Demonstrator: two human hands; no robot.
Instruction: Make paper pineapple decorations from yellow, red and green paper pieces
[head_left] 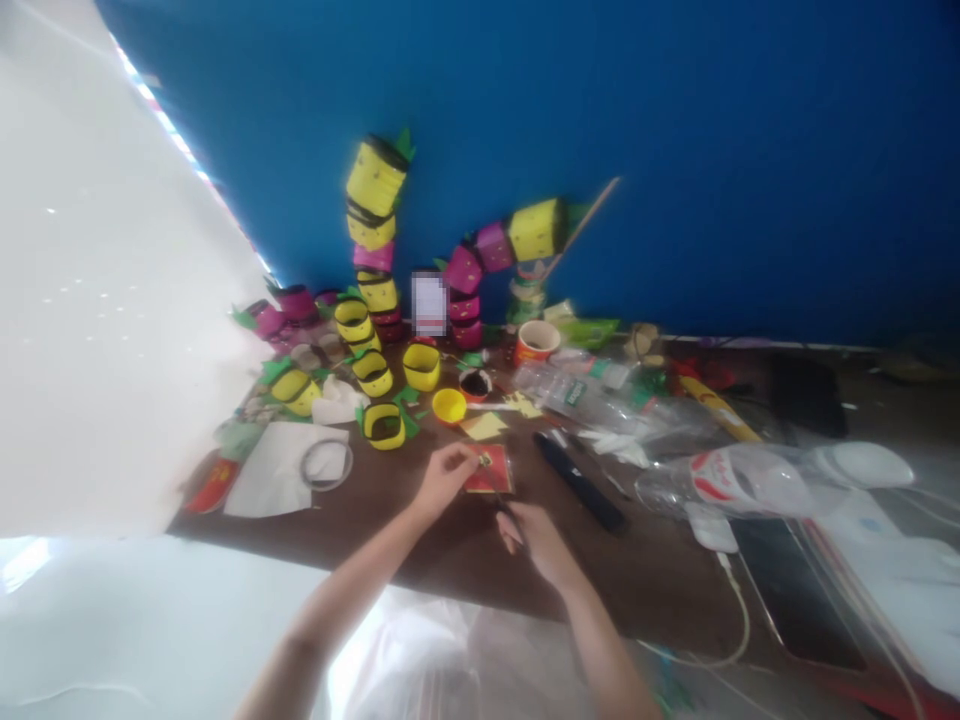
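My left hand [444, 478] is closed in a pinch at the left edge of a small red square with a yellow mark [491, 478]. What its fingertips hold, if anything, is too blurred to name. Just below the red square, my right hand [529, 535] is wrapped round a thin dark tool [511, 520], whose kind I cannot make out. Behind the hands lie pale yellow paper pieces [486, 427] and a small yellow bowl [450, 405]. Yellow cups with dark rims [384, 428] and green leaf shapes stand farther left.
Stacked yellow and magenta cups [375, 255] rise against the blue wall [675, 130]. Clear plastic bottles [757, 482], a long black object [577, 485] and a dark-screened tablet [799, 590] lie on the right. White paper [270, 480] and a tape ring [304, 465] lie on the left.
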